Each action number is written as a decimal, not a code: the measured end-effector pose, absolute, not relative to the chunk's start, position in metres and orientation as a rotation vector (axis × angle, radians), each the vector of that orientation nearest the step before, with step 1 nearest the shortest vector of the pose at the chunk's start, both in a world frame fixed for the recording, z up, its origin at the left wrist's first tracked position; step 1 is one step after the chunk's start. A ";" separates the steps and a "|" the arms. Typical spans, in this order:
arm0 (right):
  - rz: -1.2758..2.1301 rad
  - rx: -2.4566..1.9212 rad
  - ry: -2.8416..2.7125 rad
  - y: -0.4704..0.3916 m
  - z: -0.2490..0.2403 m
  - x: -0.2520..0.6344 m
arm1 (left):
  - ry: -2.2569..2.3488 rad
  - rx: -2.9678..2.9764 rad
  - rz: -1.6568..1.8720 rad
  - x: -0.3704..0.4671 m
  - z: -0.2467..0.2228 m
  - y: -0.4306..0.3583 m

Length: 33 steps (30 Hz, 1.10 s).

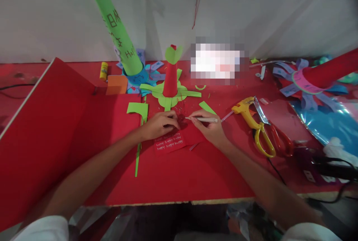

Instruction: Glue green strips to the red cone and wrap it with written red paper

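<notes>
My right hand [211,127] grips a pale marker pen [206,119], its tip pointing left over a small red piece on the table. Close to the tip is my left hand [161,124], fingers curled in and low at the work; whatever they hold is hidden. Below the hands lies a small red paper [169,142] with rows of white handwriting. Just behind stands a red paper cone [170,79] with a green leaf-shaped top and green paper petals around its base.
Green paper strips [137,155] lie left of the hands. To the right are a yellow glue gun [246,110] and red-and-yellow scissors [264,140]. A tall green paper tube [117,28], a glue stick [103,71] and an upright red board [41,133] are at the left.
</notes>
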State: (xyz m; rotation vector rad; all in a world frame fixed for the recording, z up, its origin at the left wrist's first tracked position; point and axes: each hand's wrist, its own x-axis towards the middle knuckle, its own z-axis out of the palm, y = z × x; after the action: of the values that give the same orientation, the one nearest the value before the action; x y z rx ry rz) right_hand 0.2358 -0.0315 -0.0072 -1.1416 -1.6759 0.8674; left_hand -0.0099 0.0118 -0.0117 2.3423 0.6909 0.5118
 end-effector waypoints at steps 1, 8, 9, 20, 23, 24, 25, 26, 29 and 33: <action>0.863 -1.125 -1.696 -0.032 -0.007 0.236 | 0.690 2.347 0.505 -0.010 -0.011 0.012; 0.852 -1.051 -1.805 -0.030 -0.006 0.237 | 0.677 2.348 0.461 -0.011 -0.009 0.012; 0.847 -1.053 -1.792 -0.031 -0.006 0.238 | 0.681 2.350 0.461 -0.011 -0.009 0.013; 1.060 -1.069 -1.790 -0.030 -0.009 0.244 | 0.677 2.376 0.429 -0.009 -0.005 0.012; 1.057 -1.078 -1.793 -0.029 -0.010 0.244 | 0.682 2.422 0.360 -0.008 -0.003 0.011; 1.061 -1.079 -1.799 -0.029 -0.010 0.244 | 0.685 2.422 0.359 -0.008 -0.003 0.011; 1.066 -1.081 -1.806 -0.030 -0.010 0.244 | 0.685 2.412 0.371 -0.008 -0.004 0.011; 1.068 -1.084 -1.815 -0.030 -0.010 0.244 | 0.684 2.395 0.389 -0.008 -0.004 0.011; 1.052 -1.102 -1.838 -0.031 -0.010 0.243 | 0.671 2.363 0.436 -0.008 -0.006 0.012; 1.033 -1.102 -1.849 -0.030 -0.009 0.242 | 0.663 2.363 0.448 -0.008 -0.006 0.013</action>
State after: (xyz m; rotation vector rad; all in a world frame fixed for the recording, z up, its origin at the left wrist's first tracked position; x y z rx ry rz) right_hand 0.2424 -0.0298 -0.0093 -1.1018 -1.8492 1.0331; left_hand -0.0082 0.0127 -0.0063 2.3628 0.6628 0.4477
